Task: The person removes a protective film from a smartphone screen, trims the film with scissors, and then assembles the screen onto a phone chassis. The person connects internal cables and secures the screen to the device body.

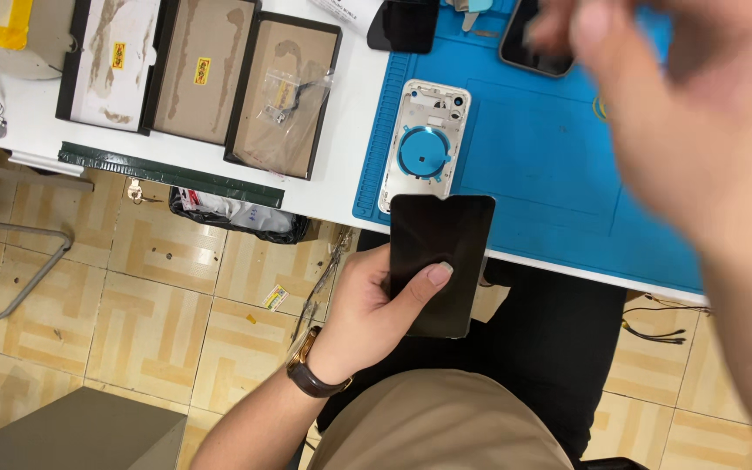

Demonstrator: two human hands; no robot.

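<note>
1. The left hand (367, 305) grips a black phone screen (439, 264) at frame centre, thumb across its face, fingers behind.
2. The screen's top edge overlaps the blue mat (550, 157); open floor lies lower left.
3. The right hand (681, 113) is blurred at upper right; I cannot tell its finger spread.

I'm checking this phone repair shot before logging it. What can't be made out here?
- Right hand: blurred and close to the head camera, so its grip is unclear; it hides part of the blue mat.
- Dark phone at the top: cut off by the edge and the blurred hand.
- Black screen panel in the left hand: its underside is hidden.
</note>
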